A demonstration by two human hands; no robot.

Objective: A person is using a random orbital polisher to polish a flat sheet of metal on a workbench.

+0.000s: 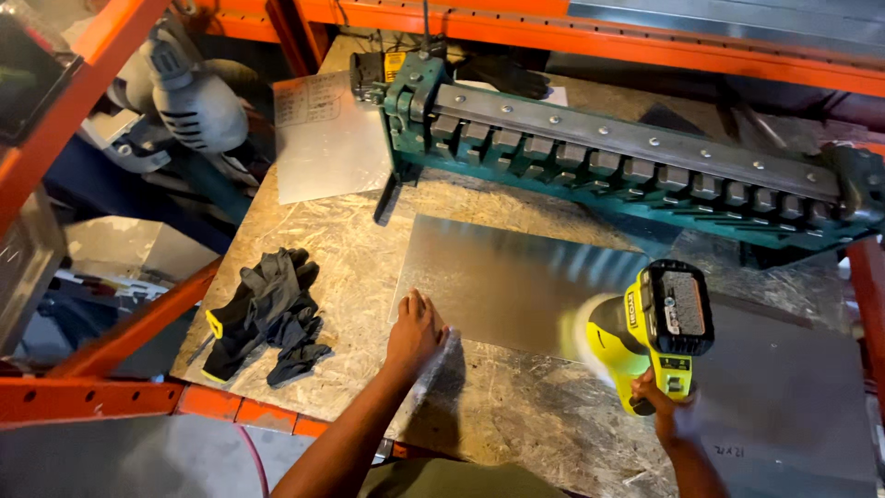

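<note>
My left hand (pixel 415 332) lies flat, fingers together, on the near left corner of a shiny sheet of metal (pixel 507 277) that rests on the chipboard bench (pixel 323 249). My right hand (pixel 668 406) grips the handle of a yellow-green cordless power tool (pixel 650 327) with a black battery pack. The tool's front end points left over the sheet's near right part and is blurred.
A green sheet-metal bending brake (pixel 627 157) runs across the back of the bench. A pair of black gloves (pixel 272 309) lies at the left. A second metal sheet (pixel 323 138) sits at the back left, a grey sheet (pixel 784 397) at the right. Orange rack beams (pixel 138 323) frame the bench.
</note>
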